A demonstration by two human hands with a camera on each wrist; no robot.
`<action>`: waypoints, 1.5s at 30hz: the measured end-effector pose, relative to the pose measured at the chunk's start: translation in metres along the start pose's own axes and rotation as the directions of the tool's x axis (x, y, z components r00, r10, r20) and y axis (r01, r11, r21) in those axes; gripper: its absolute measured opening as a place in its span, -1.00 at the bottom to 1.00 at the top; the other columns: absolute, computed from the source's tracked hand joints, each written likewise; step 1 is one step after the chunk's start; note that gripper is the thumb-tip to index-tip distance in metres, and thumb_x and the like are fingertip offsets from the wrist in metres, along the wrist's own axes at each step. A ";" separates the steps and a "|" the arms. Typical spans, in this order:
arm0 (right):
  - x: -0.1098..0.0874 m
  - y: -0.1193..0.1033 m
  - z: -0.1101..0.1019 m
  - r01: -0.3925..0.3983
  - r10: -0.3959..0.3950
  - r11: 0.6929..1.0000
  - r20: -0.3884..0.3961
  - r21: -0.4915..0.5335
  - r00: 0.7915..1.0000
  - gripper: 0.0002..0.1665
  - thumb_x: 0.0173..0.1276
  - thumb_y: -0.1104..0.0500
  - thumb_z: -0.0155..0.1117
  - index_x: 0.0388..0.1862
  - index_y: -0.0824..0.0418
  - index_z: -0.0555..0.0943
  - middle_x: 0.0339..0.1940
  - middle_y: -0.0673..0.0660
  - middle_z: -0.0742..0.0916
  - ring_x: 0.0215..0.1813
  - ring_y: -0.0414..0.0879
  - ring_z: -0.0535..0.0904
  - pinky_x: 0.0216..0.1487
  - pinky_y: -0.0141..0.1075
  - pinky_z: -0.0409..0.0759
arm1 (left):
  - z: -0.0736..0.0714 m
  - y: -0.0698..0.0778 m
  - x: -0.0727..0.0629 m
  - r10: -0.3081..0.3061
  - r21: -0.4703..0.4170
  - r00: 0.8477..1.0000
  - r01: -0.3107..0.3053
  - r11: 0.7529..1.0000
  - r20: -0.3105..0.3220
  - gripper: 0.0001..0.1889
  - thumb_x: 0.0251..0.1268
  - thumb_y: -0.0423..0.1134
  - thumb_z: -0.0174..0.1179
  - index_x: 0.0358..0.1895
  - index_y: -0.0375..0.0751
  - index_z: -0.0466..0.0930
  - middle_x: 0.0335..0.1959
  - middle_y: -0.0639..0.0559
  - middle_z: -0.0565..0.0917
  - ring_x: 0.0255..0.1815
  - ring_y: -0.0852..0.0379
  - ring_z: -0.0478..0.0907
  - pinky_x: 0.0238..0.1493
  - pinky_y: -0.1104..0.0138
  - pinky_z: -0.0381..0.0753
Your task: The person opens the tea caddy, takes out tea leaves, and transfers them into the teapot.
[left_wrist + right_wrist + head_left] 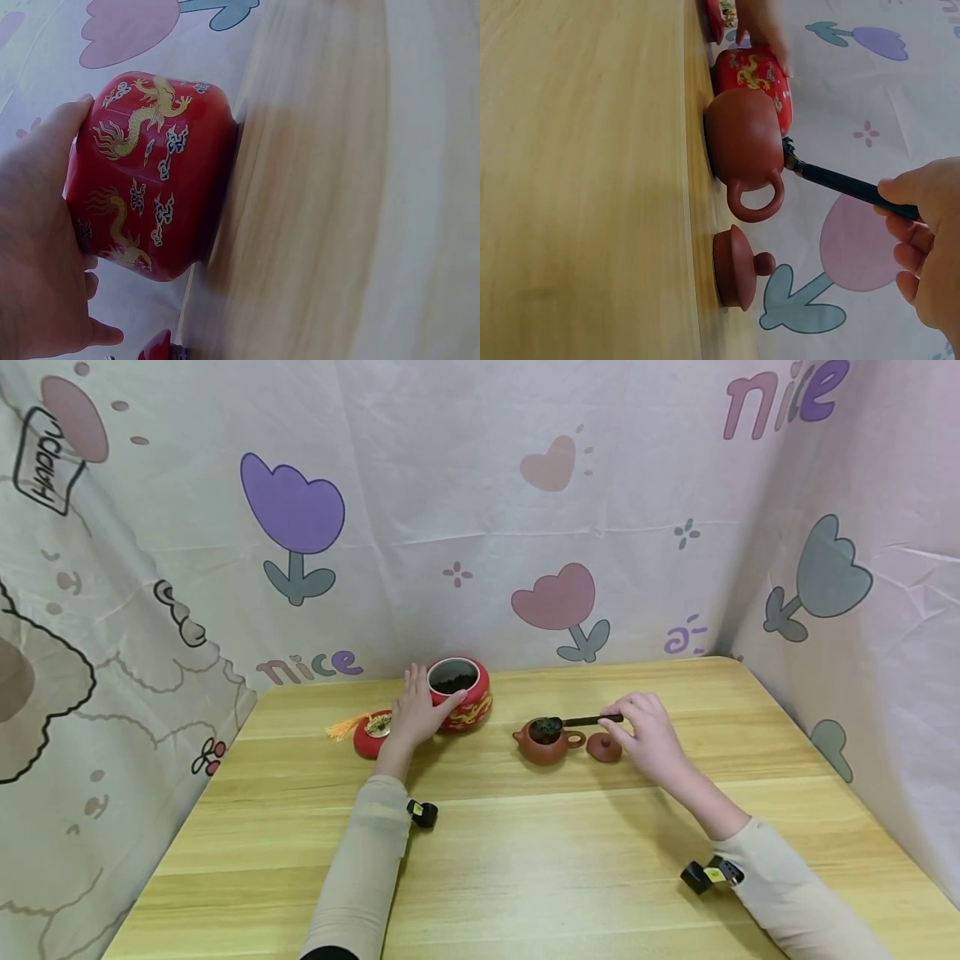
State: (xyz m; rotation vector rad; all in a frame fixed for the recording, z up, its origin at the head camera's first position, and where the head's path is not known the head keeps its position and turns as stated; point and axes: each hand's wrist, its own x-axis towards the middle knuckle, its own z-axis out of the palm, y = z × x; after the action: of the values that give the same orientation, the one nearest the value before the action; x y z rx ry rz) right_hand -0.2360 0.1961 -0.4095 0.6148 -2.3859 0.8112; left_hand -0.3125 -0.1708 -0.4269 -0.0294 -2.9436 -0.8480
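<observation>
Head view: the teapot (pixel 544 753) is best filled slowly, spoon (pixel 583 722) pinched by right hand (pixel 652 737), jar (pixel 468 717) touched by outspread left hand (pixel 417 713).

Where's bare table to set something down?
Widest patch: tabletop between left sleeve and right sleeve. Also bare: outside the left sleeve, right of the right hand. Crowded: left hand between red lid and red jar; teapot beside brown lid.

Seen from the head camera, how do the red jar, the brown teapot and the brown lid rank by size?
Largest to smallest:
1. Red jar
2. Brown teapot
3. Brown lid, clearly smallest
</observation>
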 end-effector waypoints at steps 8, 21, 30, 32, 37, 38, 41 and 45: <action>-0.001 -0.001 0.002 0.069 -0.070 0.997 -0.046 -0.029 0.996 -0.86 0.14 0.31 0.45 -0.30 0.30 0.70 -0.34 0.15 0.65 -0.16 0.06 0.44 -0.09 -0.14 0.32 | 0.000 0.000 0.001 0.000 -0.010 1.000 0.000 1.000 -0.004 0.20 0.11 0.59 -0.09 0.58 -0.22 -0.26 0.63 -0.16 -0.25 0.64 -0.15 -0.33 0.45 -0.36 -0.14; -0.002 0.001 -0.001 0.135 -0.142 0.988 -0.101 -0.071 0.985 -0.84 0.10 0.32 0.47 -0.32 0.30 0.69 -0.35 0.17 0.64 -0.20 0.08 0.44 -0.12 -0.13 0.33 | -0.001 0.002 -0.001 -0.003 -0.015 1.000 0.003 1.000 -0.008 0.18 0.13 0.57 -0.08 0.58 -0.18 -0.27 0.63 -0.16 -0.23 0.64 -0.11 -0.34 0.47 -0.33 -0.10; -0.002 0.004 -0.007 0.129 -0.135 0.990 -0.117 -0.051 0.984 -0.83 0.09 0.36 0.47 -0.31 0.32 0.69 -0.35 0.19 0.64 -0.19 0.10 0.44 -0.11 -0.14 0.31 | 0.000 0.001 -0.001 -0.008 -0.010 1.000 0.008 1.000 -0.009 0.18 0.12 0.58 -0.08 0.59 -0.17 -0.29 0.63 -0.16 -0.23 0.65 -0.11 -0.33 0.47 -0.33 -0.09; -0.002 0.006 -0.009 0.123 -0.128 0.991 -0.124 -0.045 0.984 -0.83 0.09 0.36 0.46 -0.31 0.33 0.69 -0.36 0.19 0.64 -0.19 0.10 0.44 -0.11 -0.15 0.30 | 0.000 0.000 -0.001 -0.006 -0.012 1.000 0.006 1.000 -0.011 0.18 0.12 0.57 -0.08 0.58 -0.17 -0.28 0.63 -0.16 -0.23 0.64 -0.11 -0.33 0.46 -0.33 -0.09; -0.002 0.010 -0.013 0.110 -0.114 0.993 -0.145 -0.033 0.983 -0.83 0.10 0.37 0.45 -0.29 0.35 0.70 -0.35 0.21 0.65 -0.18 0.12 0.43 -0.09 -0.15 0.28 | 0.000 -0.001 -0.001 0.001 -0.013 1.000 -0.001 1.000 -0.021 0.18 0.12 0.58 -0.08 0.58 -0.21 -0.23 0.63 -0.16 -0.21 0.64 -0.13 -0.30 0.46 -0.34 -0.07; -0.002 0.011 -0.014 0.109 -0.112 0.994 -0.148 -0.033 0.983 -0.83 0.10 0.38 0.45 -0.28 0.35 0.70 -0.35 0.21 0.64 -0.18 0.12 0.43 -0.09 -0.15 0.28 | 0.001 -0.001 0.000 0.002 -0.013 1.000 -0.002 1.000 -0.023 0.19 0.11 0.58 -0.08 0.58 -0.21 -0.22 0.63 -0.17 -0.20 0.64 -0.14 -0.30 0.45 -0.34 -0.07; -0.002 0.014 -0.016 0.099 -0.104 0.994 -0.156 -0.039 0.982 -0.82 0.11 0.38 0.44 -0.27 0.36 0.69 -0.35 0.21 0.63 -0.18 0.10 0.42 -0.08 -0.12 0.28 | 0.002 -0.002 0.000 0.006 -0.017 1.000 -0.006 1.000 -0.027 0.20 0.09 0.60 -0.08 0.58 -0.21 -0.22 0.63 -0.17 -0.20 0.64 -0.14 -0.29 0.45 -0.34 -0.06; 0.000 0.018 -0.018 0.092 -0.098 0.995 -0.180 -0.041 0.979 -0.80 0.09 0.40 0.45 -0.27 0.39 0.68 -0.35 0.22 0.63 -0.17 0.12 0.42 -0.07 -0.11 0.28 | 0.003 -0.003 0.001 0.011 -0.015 0.999 -0.011 1.000 -0.031 0.21 0.07 0.62 -0.11 0.58 -0.21 -0.22 0.63 -0.17 -0.20 0.64 -0.14 -0.28 0.44 -0.35 -0.06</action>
State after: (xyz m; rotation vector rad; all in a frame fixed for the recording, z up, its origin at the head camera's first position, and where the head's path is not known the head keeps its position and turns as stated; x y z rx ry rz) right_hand -0.2400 0.2209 -0.4049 0.6090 -2.1828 0.7529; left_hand -0.3141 -0.1715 -0.4308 -0.0332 -2.9057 -0.8607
